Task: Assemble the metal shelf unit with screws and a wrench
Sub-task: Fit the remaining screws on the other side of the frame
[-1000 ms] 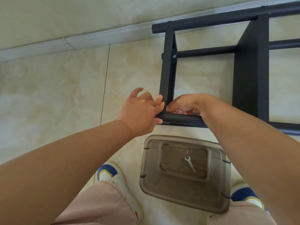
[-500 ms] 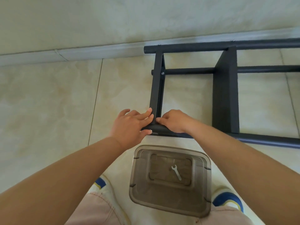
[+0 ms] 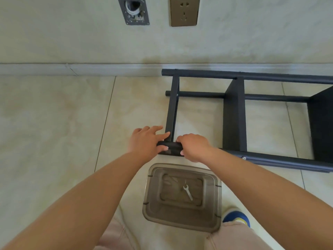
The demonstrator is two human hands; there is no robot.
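Head view: both hands [image 3: 168,143] grasp black shelf frame's [image 3: 234,116] near tube end

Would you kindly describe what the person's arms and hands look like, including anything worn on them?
Both forearms are bare right up to the frame edge, with no sleeves in view. The left hand and the right hand wear no gloves, and no rings, watch or bracelet can be seen. The fingernails look short.

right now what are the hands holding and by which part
Both hands grip the near tube of the black shelf frame at its left end: the left hand at the corner, the right hand just beside it. The wrench lies unheld.
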